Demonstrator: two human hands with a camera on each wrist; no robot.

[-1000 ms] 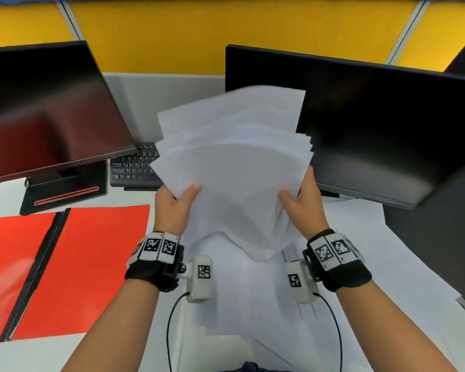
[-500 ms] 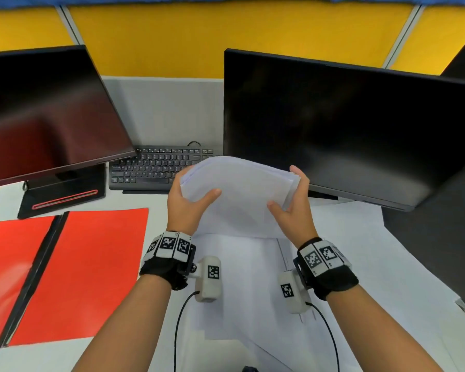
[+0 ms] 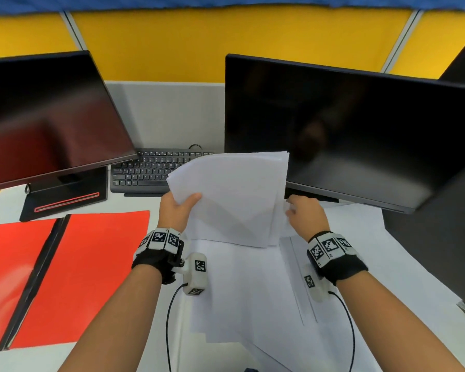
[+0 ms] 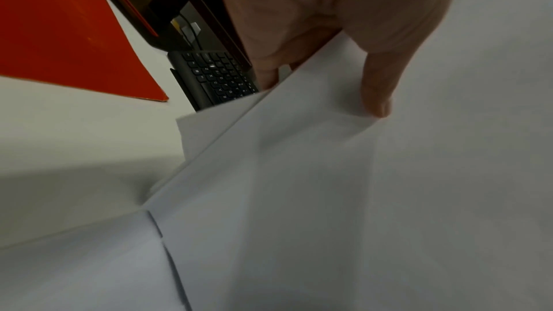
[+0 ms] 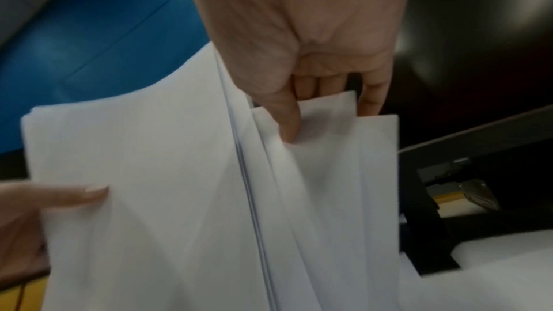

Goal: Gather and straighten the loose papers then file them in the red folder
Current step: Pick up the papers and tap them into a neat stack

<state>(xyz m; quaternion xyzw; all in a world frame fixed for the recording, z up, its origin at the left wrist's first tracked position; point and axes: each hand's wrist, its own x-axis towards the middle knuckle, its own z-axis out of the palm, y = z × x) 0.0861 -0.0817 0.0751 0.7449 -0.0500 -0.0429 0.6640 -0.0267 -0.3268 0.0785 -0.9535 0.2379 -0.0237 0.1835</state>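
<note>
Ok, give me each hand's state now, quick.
Left hand: holding the left edge of the paper stack.
Right hand: gripping the stack's right edge.

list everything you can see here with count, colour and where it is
held papers: one stack, white, upright between both hands above the desk
loose sheets: several, white, spread on the desk under the arms
folder: one, red, open flat at left
monitors: two, black, one left, one right
keyboard: one, black, between the monitors
desk: one, white
partition: yellow, behind the monitors
left hand: grips the stack's left edge
right hand: pinches its right edge
</note>
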